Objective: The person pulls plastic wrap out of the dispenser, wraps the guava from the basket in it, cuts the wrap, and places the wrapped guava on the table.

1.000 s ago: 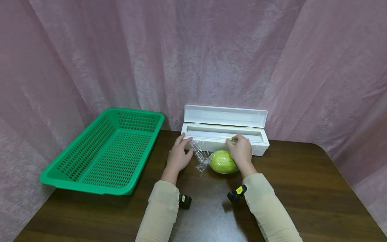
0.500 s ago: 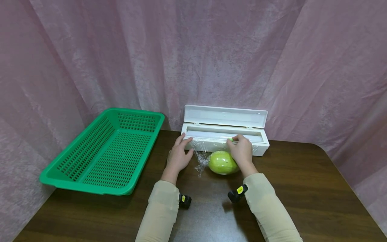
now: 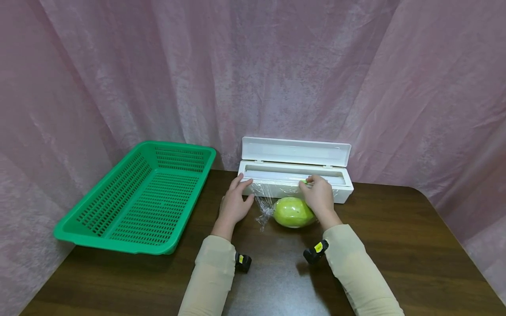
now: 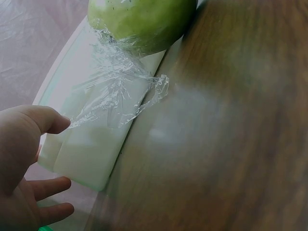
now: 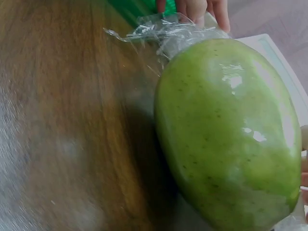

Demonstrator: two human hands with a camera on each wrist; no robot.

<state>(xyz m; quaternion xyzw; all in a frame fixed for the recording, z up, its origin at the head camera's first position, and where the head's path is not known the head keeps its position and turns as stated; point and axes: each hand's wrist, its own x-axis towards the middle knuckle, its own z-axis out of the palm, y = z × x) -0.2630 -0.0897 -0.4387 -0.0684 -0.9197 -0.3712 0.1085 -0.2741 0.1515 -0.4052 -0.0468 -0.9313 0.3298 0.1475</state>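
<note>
A smooth green oval fruit (image 3: 293, 212) with small dark specks lies on the table, wrapped in clear cling film (image 4: 118, 89). The film bunches at the fruit's left end and stretches up to the front edge of a white cling film box (image 3: 272, 189), whose lid stands raised. My right hand (image 3: 319, 195) pinches a small bright green slide cutter (image 3: 305, 181) on that front edge, just behind the fruit. At the box's left end, my left hand (image 3: 234, 204) rests with fingers spread and fairly straight, one fingertip right at the film's edge in the left wrist view.
A green perforated plastic basket (image 3: 136, 210) stands to the left on the brown wooden table (image 3: 399, 245). Pink curtains (image 3: 292, 70) hang right behind the box. Inside the box lies a white roll (image 3: 272, 175).
My right hand has shifted slightly right along the box's front edge, with the slide cutter. The fruit has turned a little. My left hand has stayed at the left end.
</note>
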